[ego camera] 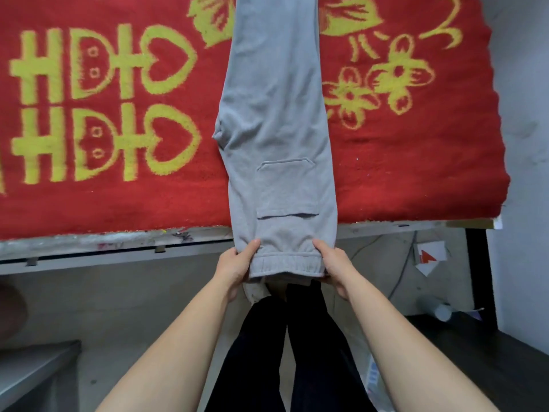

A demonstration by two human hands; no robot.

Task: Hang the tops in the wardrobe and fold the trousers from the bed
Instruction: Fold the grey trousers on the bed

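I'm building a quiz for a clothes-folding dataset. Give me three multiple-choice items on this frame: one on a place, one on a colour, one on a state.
1. Where do the grey trousers lie?
A) crumpled on the floor
B) stretched lengthwise across the red blanket
C) on a hanger

2. What colour is the pattern on the blanket?
A) white
B) blue
C) yellow

3. What are the left hand and the right hand doing?
A) each grips one side of the waistband
B) both hang free
C) only the left hand touches the trousers

Answers:
1 B, the trousers run straight up over the blanket.
2 C, its hearts and flowers are yellow on red.
3 A, a thumb lies on top of the cloth at each side of the waistband.
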